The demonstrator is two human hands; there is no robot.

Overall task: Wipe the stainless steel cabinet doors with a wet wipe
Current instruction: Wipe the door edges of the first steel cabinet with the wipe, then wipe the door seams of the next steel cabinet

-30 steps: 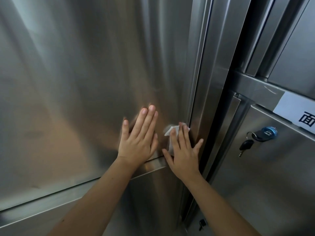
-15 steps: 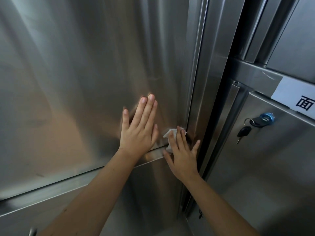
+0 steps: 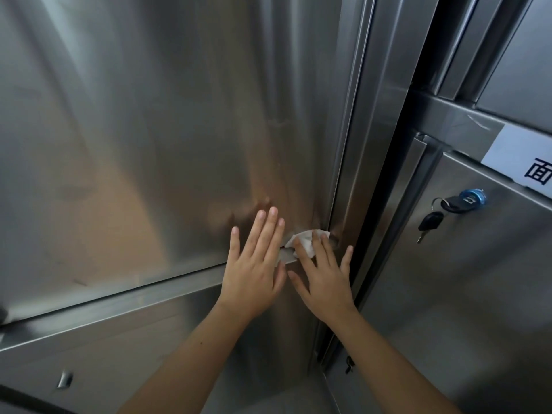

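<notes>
Flat right hand [image 3: 324, 282] presses wipe [image 3: 307, 242] at door [image 3: 149, 144] corner; flat left hand [image 3: 254, 270] alongside.

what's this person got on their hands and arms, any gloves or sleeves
Nothing is worn. The left hand and the right hand are bare, with no gloves, rings or wristbands in view. The left forearm and the right forearm are uncovered as far as the picture reaches, with no sleeve showing. The fingernails look short and unpainted.
</notes>
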